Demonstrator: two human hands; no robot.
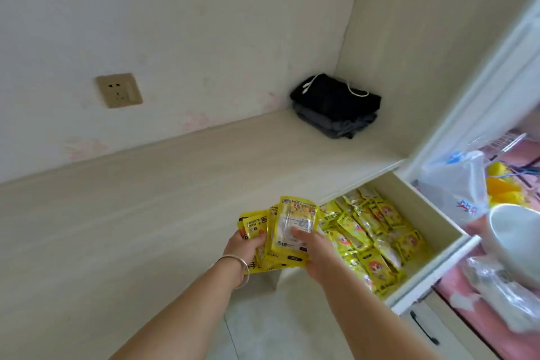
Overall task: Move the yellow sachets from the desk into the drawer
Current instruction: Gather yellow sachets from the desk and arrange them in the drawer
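sachet print (295,225) blurred, white bowl (514,240) cut off at right edge

Pale floral wallpapered wall (204,23) carries a beige socket (119,90); light tiled floor (277,327).

The pale wood-grain desk (117,213) carries folded dark clothes (336,108) with a white cord in its far corner.

Both hands hold a fanned bunch of yellow sachets (271,231) over the front edge of the pale desk (117,228): the left hand (245,251), a bracelet (238,267) on its wrist, grips the bunch from the left, and the right hand (314,254) pinches the top sachet. Just to their right the open drawer (423,219) is packed with more sachets (368,237). Folded dark clothes (336,107) lie in the desk's far corner, and a socket (119,90) sits on the wall.
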